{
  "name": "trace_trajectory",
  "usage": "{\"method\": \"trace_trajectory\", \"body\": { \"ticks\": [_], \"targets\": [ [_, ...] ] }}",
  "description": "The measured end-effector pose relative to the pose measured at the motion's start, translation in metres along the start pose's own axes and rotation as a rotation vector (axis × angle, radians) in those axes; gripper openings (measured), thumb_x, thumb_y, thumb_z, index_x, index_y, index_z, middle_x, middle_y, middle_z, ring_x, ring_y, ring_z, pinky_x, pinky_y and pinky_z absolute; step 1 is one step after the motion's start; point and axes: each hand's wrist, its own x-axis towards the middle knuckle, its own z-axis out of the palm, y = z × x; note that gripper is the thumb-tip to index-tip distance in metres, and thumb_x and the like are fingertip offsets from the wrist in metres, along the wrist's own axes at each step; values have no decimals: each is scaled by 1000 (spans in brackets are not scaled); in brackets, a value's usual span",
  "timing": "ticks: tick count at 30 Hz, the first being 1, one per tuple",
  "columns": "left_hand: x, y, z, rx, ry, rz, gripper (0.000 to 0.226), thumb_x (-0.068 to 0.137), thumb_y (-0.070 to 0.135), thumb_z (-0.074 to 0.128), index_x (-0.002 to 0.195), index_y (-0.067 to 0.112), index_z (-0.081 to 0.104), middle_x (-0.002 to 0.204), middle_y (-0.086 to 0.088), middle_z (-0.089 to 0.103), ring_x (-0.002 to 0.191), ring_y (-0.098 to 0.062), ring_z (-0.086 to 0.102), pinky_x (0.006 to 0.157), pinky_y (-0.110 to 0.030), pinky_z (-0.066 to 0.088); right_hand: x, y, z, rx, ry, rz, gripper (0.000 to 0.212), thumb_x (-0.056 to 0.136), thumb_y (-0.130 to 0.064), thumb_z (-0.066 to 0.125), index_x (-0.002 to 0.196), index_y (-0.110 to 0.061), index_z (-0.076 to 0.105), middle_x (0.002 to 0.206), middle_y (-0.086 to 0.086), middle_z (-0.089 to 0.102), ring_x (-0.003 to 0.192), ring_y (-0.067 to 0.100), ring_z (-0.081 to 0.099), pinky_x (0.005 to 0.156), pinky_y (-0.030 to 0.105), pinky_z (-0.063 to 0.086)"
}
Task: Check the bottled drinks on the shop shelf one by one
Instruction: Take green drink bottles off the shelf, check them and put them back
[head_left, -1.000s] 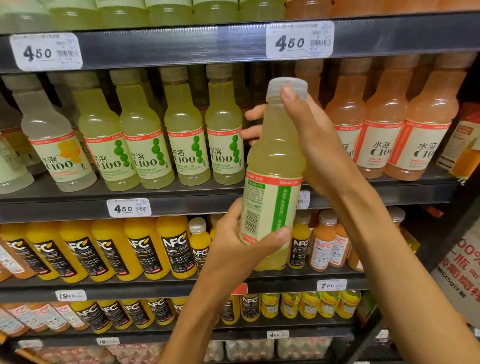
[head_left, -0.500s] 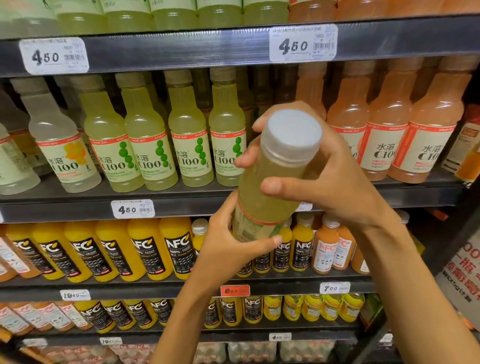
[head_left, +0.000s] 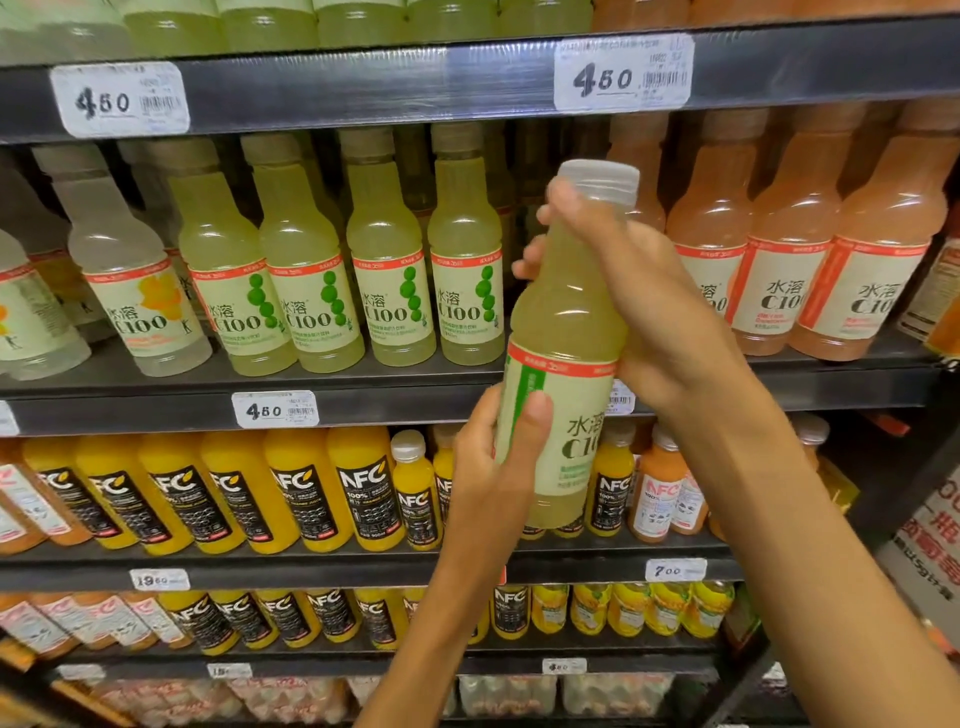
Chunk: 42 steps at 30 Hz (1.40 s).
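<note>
Head view is the only one we have. We hold one green drink bottle (head_left: 563, 332) up in front of the shelf (head_left: 363, 410), off the shelf and almost upright. Our left hand (head_left: 493, 467) is wrapped round the low part, with the thumb pressed on the label. Our right hand (head_left: 639, 312) is curled round the neck and shoulder, just under the white cap (head_left: 597, 182).

What could go wrong? We think the bottle could slip, since the plastic looks smooth and the bottle is full, so it is heavy. If one hand lets go too soon, it may drop on the orange juice bottles (head_left: 311, 488) on the shelf below.

The gap at the front edge of the middle shelf, between the green bottles (head_left: 389, 291) and the pink bottles (head_left: 795, 270), looks tight. If we push ours back in fast, it may knock its neighbours over. We also cannot tell if the cap is tight.
</note>
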Motion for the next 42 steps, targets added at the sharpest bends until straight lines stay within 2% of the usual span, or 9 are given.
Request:
{"method": "trace_trajectory", "body": {
  "ticks": [5, 11, 16, 20, 24, 28, 32, 36, 42],
  "targets": [
    [2, 2, -10, -277, -227, -256, 71, 80, 71, 41, 122, 19, 64, 109, -9, 71, 93, -21, 70, 75, -31, 56, 4, -1, -7, 125, -129, 34, 38, 90, -47, 46, 101, -17, 67, 83, 5, 72, 88, 23, 69, 82, 37, 57],
    [-1, -2, -12, -46, -156, -214, 66, 79, 76, 35, 117, 32, 66, 115, 0, 70, 108, -15, 65, 95, -40, 49, 1, 5, -3, 212, -103, 37, 31, 95, -42, 47, 99, -12, 56, 69, 3, 63, 64, 18, 66, 59, 29, 54],
    [-2, 2, -1, 47, -99, -90, 43, 82, 61, 41, 105, 31, 61, 94, 15, 73, 89, 0, 69, 66, -11, 52, 5, 1, -4, 126, -25, 49, 30, 95, -42, 53, 102, -13, 57, 73, 5, 66, 72, 17, 68, 62, 27, 56],
    [0, 4, -7, -159, -171, -242, 70, 74, 76, 46, 118, 26, 64, 108, -2, 73, 102, -19, 69, 83, -32, 56, 9, 1, -10, 240, -146, 142, 45, 93, -47, 46, 114, -8, 52, 83, 8, 67, 85, 22, 67, 73, 32, 56],
    [-1, 4, -6, -251, -277, -337, 68, 76, 71, 42, 118, 23, 66, 105, -12, 72, 92, -24, 71, 76, -34, 57, 9, 9, -6, 405, -166, 155, 39, 94, -45, 44, 105, -10, 54, 75, 4, 66, 71, 19, 67, 74, 33, 57],
    [-2, 4, -10, -95, -167, -274, 64, 75, 76, 40, 120, 36, 63, 116, 5, 70, 109, -13, 65, 99, -42, 47, 8, 8, -8, 309, -70, 113, 32, 95, -40, 51, 102, -10, 55, 71, 3, 64, 66, 18, 65, 66, 30, 55],
    [-4, 11, -9, 13, -178, -164, 44, 69, 75, 44, 96, 49, 67, 95, 33, 68, 93, 10, 64, 72, -7, 50, 9, 3, -8, 143, 53, 57, 30, 95, -40, 55, 99, -10, 58, 72, 3, 68, 73, 18, 70, 61, 27, 56],
    [-4, 7, -8, -129, -162, -265, 62, 70, 79, 47, 114, 40, 66, 114, 1, 70, 106, -20, 66, 92, -43, 52, 12, -1, -10, 178, -27, 114, 38, 95, -44, 50, 111, -10, 58, 82, 6, 72, 84, 21, 72, 66, 30, 57],
    [-6, 7, -6, -375, -331, -359, 63, 87, 64, 33, 122, 21, 63, 99, -13, 71, 81, -23, 69, 71, -38, 57, 12, 9, -6, 403, -112, 148, 36, 95, -43, 47, 112, -11, 51, 75, 4, 66, 68, 18, 67, 71, 34, 57]
  ]
}}
